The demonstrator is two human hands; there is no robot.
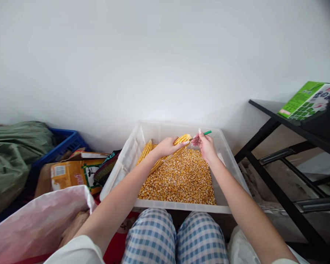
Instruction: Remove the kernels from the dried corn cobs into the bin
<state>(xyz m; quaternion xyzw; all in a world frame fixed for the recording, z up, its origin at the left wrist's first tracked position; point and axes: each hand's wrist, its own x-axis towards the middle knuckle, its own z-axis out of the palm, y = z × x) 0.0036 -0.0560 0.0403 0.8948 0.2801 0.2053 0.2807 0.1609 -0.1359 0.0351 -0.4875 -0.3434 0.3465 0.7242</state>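
Note:
My left hand [167, 146] is wrapped round a yellow corn cob [183, 138], held tilted above the tub. Its far end points to the right, towards my other hand. Between the fingers of my right hand [206, 147] is a thin screwdriver-like tool with a green handle [208, 132]. The dark tip meets the end of the cob; exactly how deep it goes, I cannot tell. Loose corn kernels [178, 179] cover much of the floor of a translucent plastic tub [181, 206]. More whole cobs [145, 152] lie at its left side, partly behind my left arm.
On the left are a blue crate [67, 141] under green cloth [13, 146], an orange carton [68, 175] and a pinkish-white sack [44, 216]. A black-framed stand [277, 183] bearing a green box [305, 101] rises at the right. A white wall [165, 66] stands behind the tub.

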